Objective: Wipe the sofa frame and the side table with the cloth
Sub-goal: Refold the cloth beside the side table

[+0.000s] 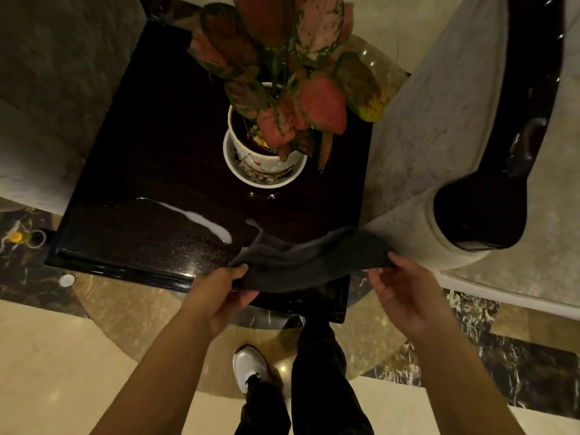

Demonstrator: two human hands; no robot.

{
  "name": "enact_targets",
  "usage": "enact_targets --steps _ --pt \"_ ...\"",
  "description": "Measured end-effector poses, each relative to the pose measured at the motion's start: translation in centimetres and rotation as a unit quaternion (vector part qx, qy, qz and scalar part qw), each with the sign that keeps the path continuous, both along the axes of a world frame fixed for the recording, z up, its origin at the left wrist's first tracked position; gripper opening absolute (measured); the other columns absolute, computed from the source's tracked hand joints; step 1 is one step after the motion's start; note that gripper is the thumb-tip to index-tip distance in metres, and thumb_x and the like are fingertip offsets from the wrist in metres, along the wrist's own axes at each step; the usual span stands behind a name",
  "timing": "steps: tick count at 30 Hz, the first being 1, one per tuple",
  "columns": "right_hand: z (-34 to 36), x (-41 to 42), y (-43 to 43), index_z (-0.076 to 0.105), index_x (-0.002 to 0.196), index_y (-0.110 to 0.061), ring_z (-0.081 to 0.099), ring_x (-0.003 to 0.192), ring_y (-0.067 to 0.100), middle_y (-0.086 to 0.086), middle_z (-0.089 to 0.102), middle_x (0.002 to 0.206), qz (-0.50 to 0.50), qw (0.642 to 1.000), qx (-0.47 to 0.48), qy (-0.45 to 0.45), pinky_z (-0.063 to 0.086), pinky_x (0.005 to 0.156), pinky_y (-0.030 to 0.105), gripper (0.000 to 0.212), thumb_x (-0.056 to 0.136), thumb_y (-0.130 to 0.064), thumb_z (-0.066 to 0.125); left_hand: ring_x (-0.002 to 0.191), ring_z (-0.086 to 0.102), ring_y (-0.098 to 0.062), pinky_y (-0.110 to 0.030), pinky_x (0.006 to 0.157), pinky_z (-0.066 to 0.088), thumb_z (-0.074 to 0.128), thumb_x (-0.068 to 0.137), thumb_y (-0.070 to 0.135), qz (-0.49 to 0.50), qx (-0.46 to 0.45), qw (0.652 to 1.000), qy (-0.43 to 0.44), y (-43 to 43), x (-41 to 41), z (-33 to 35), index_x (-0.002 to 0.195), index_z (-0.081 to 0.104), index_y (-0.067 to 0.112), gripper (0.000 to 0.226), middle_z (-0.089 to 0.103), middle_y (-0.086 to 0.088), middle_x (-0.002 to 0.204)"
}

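A dark grey cloth point(307, 262) is stretched over the near right corner of the glossy dark wooden side table point(150, 171). My left hand point(226, 293) grips the cloth's left end and my right hand point(405, 287) pinches its right end. To the right stands a sofa with a dark polished wooden frame point(489, 196) running along its grey upholstered arm point(430, 114). A bright streak of reflected light lies on the tabletop just left of the cloth.
A white ceramic pot point(266, 161) with a pink-leaved plant point(292, 73) stands mid-table on a saucer. Another grey sofa point(47, 98) flanks the table's left. My legs and a white shoe point(251, 368) stand on the marble floor below. Small objects lie on the floor at left.
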State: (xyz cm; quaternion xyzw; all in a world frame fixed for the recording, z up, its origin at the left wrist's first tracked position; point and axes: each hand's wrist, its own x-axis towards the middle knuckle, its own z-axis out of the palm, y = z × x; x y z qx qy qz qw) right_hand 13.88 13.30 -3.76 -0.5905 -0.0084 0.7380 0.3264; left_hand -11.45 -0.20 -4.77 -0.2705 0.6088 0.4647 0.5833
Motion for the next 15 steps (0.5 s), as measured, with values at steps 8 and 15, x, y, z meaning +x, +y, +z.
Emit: enact_targets --steps 8,15 --pt "4.2 1.2 -1.5 0.063 0.103 0.003 0.064 0.079 0.023 0.021 0.065 0.106 0.071 0.967 0.054 -0.238 0.056 0.056 0.023 0.016 0.089 0.010 0.061 0.074 0.064 -0.020 -0.023 0.053 0.059 0.055 0.093 -0.001 0.119 0.021 0.992 -0.045 -1.4 2.1 4.3 0.092 0.062 0.001 0.007 0.067 -0.014 0.087" --pt "8.9 -4.6 -3.5 0.068 0.106 -0.030 0.069 0.084 0.004 -0.021 0.069 0.091 0.346 0.788 0.358 -0.362 0.061 0.073 0.032 0.032 0.085 -0.006 0.071 0.086 0.073 -0.022 -0.025 0.064 0.059 0.069 0.086 0.004 -0.147 0.082 0.953 0.252 2.2 6.4 6.8 0.091 0.067 0.008 0.007 0.071 -0.012 0.095"
